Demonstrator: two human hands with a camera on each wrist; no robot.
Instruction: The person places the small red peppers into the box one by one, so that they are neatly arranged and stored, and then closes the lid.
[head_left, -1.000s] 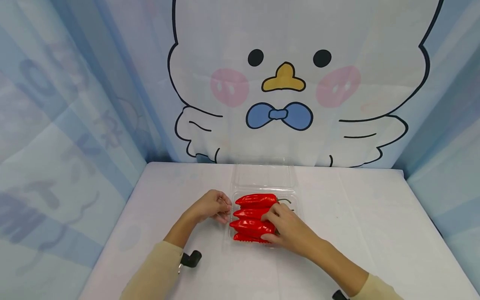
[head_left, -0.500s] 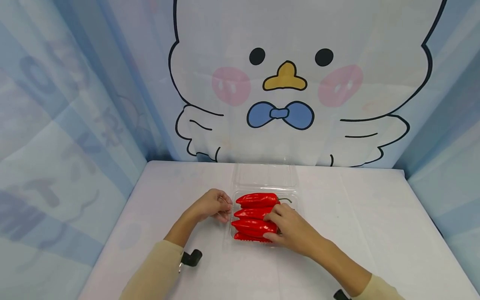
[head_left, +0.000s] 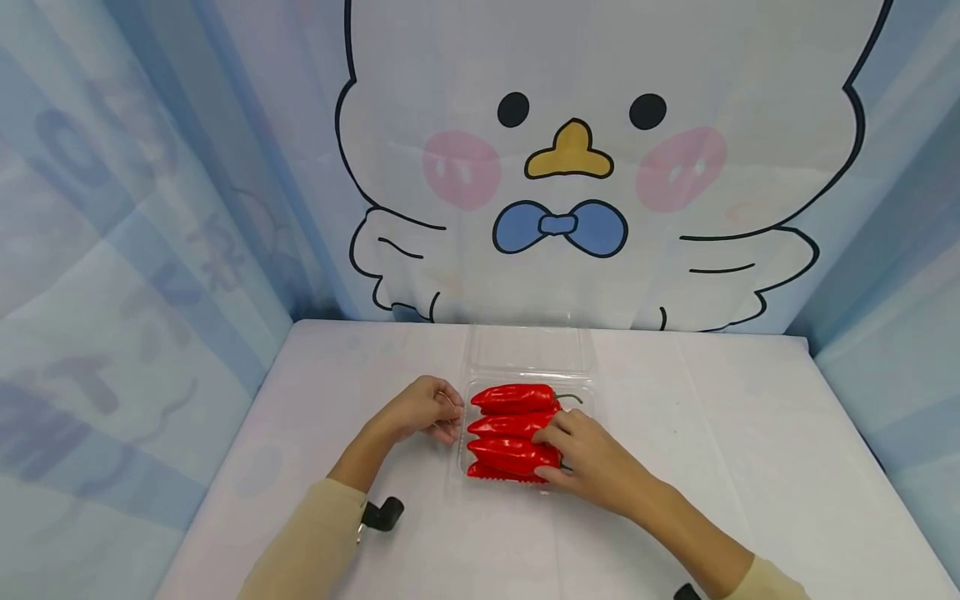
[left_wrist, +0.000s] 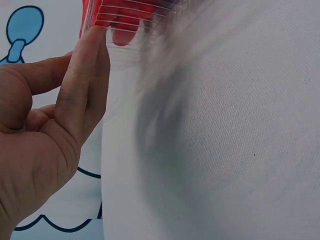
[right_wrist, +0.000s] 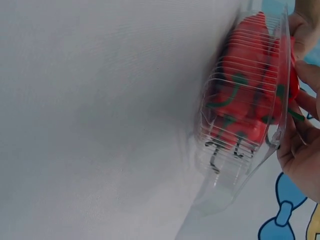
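Note:
A clear plastic clamshell box (head_left: 587, 393) stands on the table in the head view, with its lid folded back away from me. Several red chili peppers (head_left: 513, 398) with green stems lie side by side in it, tips to the left. My right hand (head_left: 592, 461) holds a near pepper (head_left: 513, 457) by its stem end, thumb on the near side and fingers on the far side. At the box's left wall rests my left hand (head_left: 426, 408). The left wrist view shows its fairly straight fingers (left_wrist: 82, 75) touching that wall; the right wrist view shows stems through the ribbed side (right_wrist: 235, 95).
The white-covered table (head_left: 720, 433) reaches back to a curtain (head_left: 577, 283) with a printed cartoon bird. The clear lid (head_left: 531, 350) lies toward the table's back edge. A black wrist-camera mount (head_left: 384, 514) sticks out from the left sleeve.
My right hand has shifted slightly to the right, and the pepper it holds has slid right with it, lining up more with the others. The left hand stays at the box's wall.

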